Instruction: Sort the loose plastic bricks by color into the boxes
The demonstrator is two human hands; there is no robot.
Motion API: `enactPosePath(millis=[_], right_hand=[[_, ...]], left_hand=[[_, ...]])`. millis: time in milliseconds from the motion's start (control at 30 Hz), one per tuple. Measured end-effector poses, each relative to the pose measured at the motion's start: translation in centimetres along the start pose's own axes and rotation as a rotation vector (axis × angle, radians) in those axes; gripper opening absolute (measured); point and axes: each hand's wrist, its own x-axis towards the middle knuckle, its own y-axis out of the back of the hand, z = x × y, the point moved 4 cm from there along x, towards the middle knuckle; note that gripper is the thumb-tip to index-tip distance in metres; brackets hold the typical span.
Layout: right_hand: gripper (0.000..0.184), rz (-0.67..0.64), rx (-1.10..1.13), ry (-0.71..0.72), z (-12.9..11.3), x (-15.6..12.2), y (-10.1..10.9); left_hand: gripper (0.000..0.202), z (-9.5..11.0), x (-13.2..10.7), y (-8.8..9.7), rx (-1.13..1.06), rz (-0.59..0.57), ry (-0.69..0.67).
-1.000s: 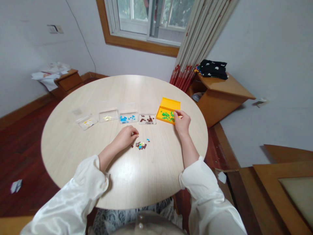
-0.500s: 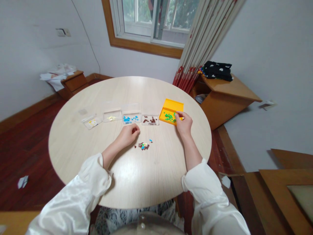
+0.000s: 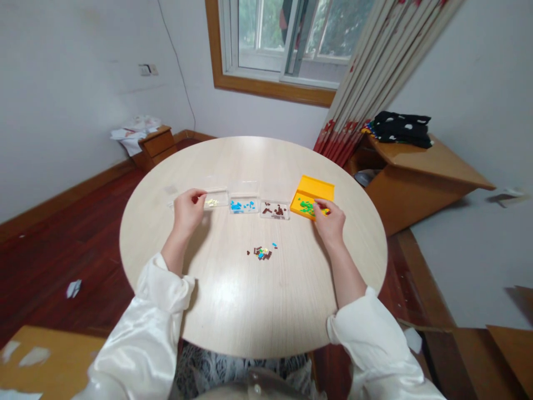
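Note:
My left hand (image 3: 189, 212) is over the left side of the table, its fingers pinched together at the left end of a clear box with pale yellow bricks (image 3: 212, 203). It hides most of the box further left. My right hand (image 3: 331, 223) reaches over the front of an open yellow box (image 3: 318, 184), thumb and finger closed among small green bricks (image 3: 307, 208). Whatever either pinch holds is too small to make out. Between the hands stand clear boxes of blue bricks (image 3: 237, 208) and brown bricks (image 3: 278, 211). Nearer me lies a small pile of mixed bricks (image 3: 262, 254).
Everything stands on a round pale wooden table (image 3: 250, 311). Behind it are a window (image 3: 287, 39) and a long curtain (image 3: 375, 72). A wooden cabinet (image 3: 420, 183) with folded dark cloth (image 3: 402, 129) on top is at the right.
My left hand has moved left, from in front of the blue bricks to beside the pale yellow ones. My right hand stays at the yellow box. The view has turned slightly left.

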Motion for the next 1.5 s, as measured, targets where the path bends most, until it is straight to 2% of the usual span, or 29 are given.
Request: enactPosePath(millis=[167,367,467,533,700,867,1033,1267,1367,1500], right_hand=[[0.018,-0.125,0.037,0.109,-2.6,-1.6,-1.7],[0.009,-0.633,0.214,0.354,-7.8,-6.1,-4.8],[0.009,-0.819,0.235,0.405,-9.2,-7.6,-5.6],[0.009,-0.893,0.238,0.423,-9.5,-8.0,-5.7],[0.009,-0.946,0.213,0.427,-9.6,-7.9,-5.5],[0.004,-1.028,0.173,0.440,-9.9,-8.2,-5.5],[0.007,-1.053,0.149,0.442,-9.9,-8.4,-5.7],[0.012,-1.054,0.136,0.409,-9.7,-8.3,-5.9],[0.012,-1.054,0.114,0.396,-9.7,-8.3,-6.0],[0.011,-1.058,0.076,0.379,-9.8,-8.3,-6.0]], left_hand=[[0.011,-2.7,1.1,3.1,0.217,0.121,0.134],[0.006,-4.2,1.4,4.4,0.289,0.118,0.210],[0.006,-5.0,1.6,4.4,0.296,0.119,0.220],[0.007,-5.6,1.7,4.3,0.301,0.113,0.230],[0.024,-6.0,1.8,4.3,0.292,0.141,0.207],[0.032,-5.3,1.6,4.3,0.264,0.161,0.185],[0.026,-3.6,1.2,3.8,0.285,0.170,0.189],[0.025,-0.4,0.0,1.7,0.131,0.169,-0.020],[0.022,0.8,-0.9,0.4,0.054,0.099,-0.074],[0.020,2.5,-2.6,-2.2,-0.040,-0.132,-0.168]])
